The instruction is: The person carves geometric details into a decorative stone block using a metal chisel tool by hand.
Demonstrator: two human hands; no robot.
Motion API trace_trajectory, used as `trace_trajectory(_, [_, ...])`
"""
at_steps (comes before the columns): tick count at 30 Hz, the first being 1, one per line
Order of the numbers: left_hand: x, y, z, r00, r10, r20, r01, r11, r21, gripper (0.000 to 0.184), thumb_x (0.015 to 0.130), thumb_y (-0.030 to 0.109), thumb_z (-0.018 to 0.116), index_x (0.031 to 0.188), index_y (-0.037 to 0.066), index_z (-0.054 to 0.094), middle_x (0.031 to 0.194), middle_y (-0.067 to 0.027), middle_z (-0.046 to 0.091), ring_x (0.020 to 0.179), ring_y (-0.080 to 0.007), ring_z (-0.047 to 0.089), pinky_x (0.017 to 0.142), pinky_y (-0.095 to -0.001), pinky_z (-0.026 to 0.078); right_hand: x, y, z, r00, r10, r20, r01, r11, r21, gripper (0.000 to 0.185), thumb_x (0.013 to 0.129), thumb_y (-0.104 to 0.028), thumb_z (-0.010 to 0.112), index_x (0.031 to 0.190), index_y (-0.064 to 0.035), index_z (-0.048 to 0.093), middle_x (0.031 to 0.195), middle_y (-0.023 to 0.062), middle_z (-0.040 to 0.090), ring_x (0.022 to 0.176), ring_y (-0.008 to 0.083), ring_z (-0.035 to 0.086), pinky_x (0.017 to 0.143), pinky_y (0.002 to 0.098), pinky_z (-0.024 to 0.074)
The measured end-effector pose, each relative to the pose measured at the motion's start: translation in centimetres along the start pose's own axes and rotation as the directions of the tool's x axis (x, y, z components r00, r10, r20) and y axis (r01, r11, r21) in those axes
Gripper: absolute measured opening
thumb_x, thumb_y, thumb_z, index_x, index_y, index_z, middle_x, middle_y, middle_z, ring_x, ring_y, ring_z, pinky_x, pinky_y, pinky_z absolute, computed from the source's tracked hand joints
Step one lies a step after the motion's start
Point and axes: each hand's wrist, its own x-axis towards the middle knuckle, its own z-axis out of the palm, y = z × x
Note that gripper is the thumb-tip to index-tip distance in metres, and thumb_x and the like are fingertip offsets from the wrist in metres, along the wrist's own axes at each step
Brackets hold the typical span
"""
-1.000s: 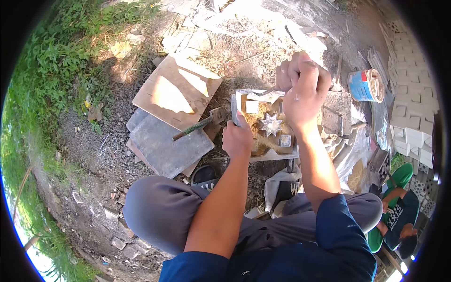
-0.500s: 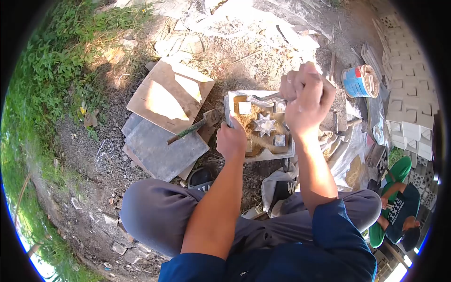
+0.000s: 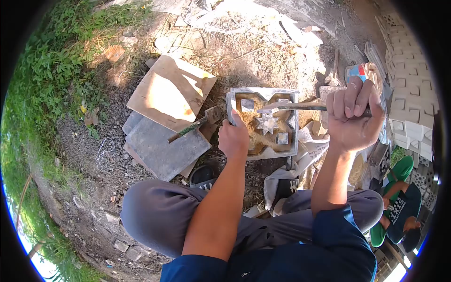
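A metal mould (image 3: pixel 297 127) with a star-shaped piece (image 3: pixel 267 123) and square blocks inside lies on the ground before me; brownish material lines its inside. My left hand (image 3: pixel 233 140) grips the mould's left edge, thumb on the rim. Closed around the handle of a long pointed tool (image 3: pixel 300 106), my right hand (image 3: pixel 355 115) is to the right of the mould. The tool's blade points left, over the upper part of the mould.
Left of the mould lie a wooden board (image 3: pixel 164 89), a grey slab (image 3: pixel 164 145) and a hammer-like tool with a green handle (image 3: pixel 190 128). A bucket (image 3: pixel 364 71) stands upper right, near stacked blocks (image 3: pixel 408 96). Another person (image 3: pixel 404 211) is at lower right.
My right hand has moved right and slightly down with the tool, showing more of its blade and the mould's upper right corner. My left hand stays at the left edge.
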Motion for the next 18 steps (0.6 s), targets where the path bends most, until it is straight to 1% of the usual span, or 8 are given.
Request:
trace_trajectory(2, [-0.1, 0.0, -0.2, 0.999, -0.012, 0.044, 0.012, 1.000, 0.007, 0.070, 0.102, 0.058, 0.029, 0.114, -0.001, 0.067, 0.110, -0.0242, 0.069, 0.106, -0.0441, 0.064, 0.090, -0.0541, 0.050, 0.6, 0.0, -1.3, 0.981, 0.044, 0.192, -0.077, 0.983, 0.169, 0.042, 0.098, -0.030, 0.045, 0.063, -0.0098, 0.036, 0.056, 0.0010, 0.031, 0.046, 0.0083, 0.020, 0.044, 0.0274, 0.0180])
trace_trajectory(3, [-0.2, 0.0, -0.1, 1.000, -0.001, 0.024, 0.001, 1.000, -0.004, 0.071, 0.101, 0.059, 0.029, 0.113, 0.000, 0.067, 0.109, -0.0242, 0.069, 0.105, -0.0441, 0.064, 0.089, -0.0543, 0.050, 0.9, 0.3, -1.7, 0.981, 0.037, 0.189, -0.069, 0.984, 0.165, 0.042, 0.098, -0.030, 0.045, 0.063, -0.0098, 0.036, 0.056, 0.0010, 0.031, 0.046, 0.0083, 0.020, 0.044, 0.0274, 0.0180])
trace_trajectory(5, [-0.2, 0.0, 0.0, 1.000, 0.016, 0.000, -0.016, 1.000, -0.018, 0.072, 0.101, 0.060, 0.029, 0.112, 0.000, 0.068, 0.109, -0.0241, 0.069, 0.105, -0.0442, 0.064, 0.088, -0.0545, 0.050, 1.5, 1.1, -2.3, 0.955, 0.047, 0.291, -0.082, 0.991, 0.106, 0.040, 0.097, -0.027, 0.044, 0.062, -0.0096, 0.036, 0.054, 0.0003, 0.030, 0.046, 0.0082, 0.020, 0.044, 0.0275, 0.0173])
trace_trajectory(6, [-0.3, 0.1, -0.2, 1.000, 0.011, 0.012, -0.010, 1.000, -0.018, 0.072, 0.101, 0.060, 0.029, 0.112, 0.000, 0.068, 0.109, -0.0241, 0.069, 0.105, -0.0440, 0.064, 0.089, -0.0544, 0.050, 1.7, 0.8, -2.2, 0.932, 0.083, 0.354, -0.101, 0.994, 0.034, 0.040, 0.097, -0.032, 0.045, 0.064, -0.0127, 0.037, 0.052, -0.0016, 0.032, 0.044, 0.0082, 0.019, 0.044, 0.0272, 0.0183])
trace_trajectory(10, [-0.2, 0.0, -0.1, 1.000, 0.004, 0.019, -0.004, 1.000, -0.018, 0.074, 0.100, 0.061, 0.028, 0.113, 0.000, 0.067, 0.110, -0.0241, 0.069, 0.106, -0.0439, 0.063, 0.091, -0.0544, 0.049, 2.5, 1.0, -1.3, 0.910, 0.132, 0.393, -0.163, 0.986, 0.045, 0.041, 0.097, -0.028, 0.045, 0.061, -0.0128, 0.035, 0.051, -0.0022, 0.030, 0.043, 0.0080, 0.019, 0.044, 0.0272, 0.0182])
trace_trajectory(12, [-0.4, 0.0, 0.0, 1.000, 0.007, 0.007, -0.007, 1.000, -0.014, 0.075, 0.100, 0.061, 0.028, 0.114, -0.001, 0.067, 0.111, -0.0244, 0.068, 0.107, -0.0439, 0.063, 0.091, -0.0542, 0.049, 2.7, 1.2, -0.3, 0.911, 0.140, 0.388, -0.177, 0.982, 0.063, 0.044, 0.096, -0.017, 0.045, 0.055, -0.0099, 0.031, 0.051, -0.0028, 0.026, 0.047, 0.0090, 0.020, 0.044, 0.0274, 0.0181])
trace_trajectory(15, [-0.5, 0.1, -0.1, 1.000, 0.007, -0.007, -0.007, 1.000, -0.015, 0.076, 0.100, 0.062, 0.027, 0.116, -0.001, 0.066, 0.113, -0.0251, 0.067, 0.109, -0.0442, 0.062, 0.092, -0.0540, 0.049, 2.3, 2.0, 0.6, 0.929, 0.139, 0.344, -0.167, 0.984, 0.054, 0.044, 0.096, -0.014, 0.045, 0.055, -0.0096, 0.031, 0.051, -0.0034, 0.025, 0.047, 0.0089, 0.020, 0.044, 0.0271, 0.0187])
trace_trajectory(18, [-0.3, 0.1, -0.1, 1.000, 0.004, 0.011, -0.003, 1.000, -0.017, 0.077, 0.100, 0.062, 0.027, 0.119, -0.002, 0.065, 0.114, -0.0254, 0.067, 0.109, -0.0443, 0.062, 0.093, -0.0538, 0.049, 2.3, 2.2, 1.2, 0.927, 0.141, 0.347, -0.169, 0.984, 0.052, 0.044, 0.096, -0.014, 0.045, 0.054, -0.0090, 0.032, 0.051, -0.0034, 0.024, 0.047, 0.0088, 0.022, 0.045, 0.0275, 0.0186])
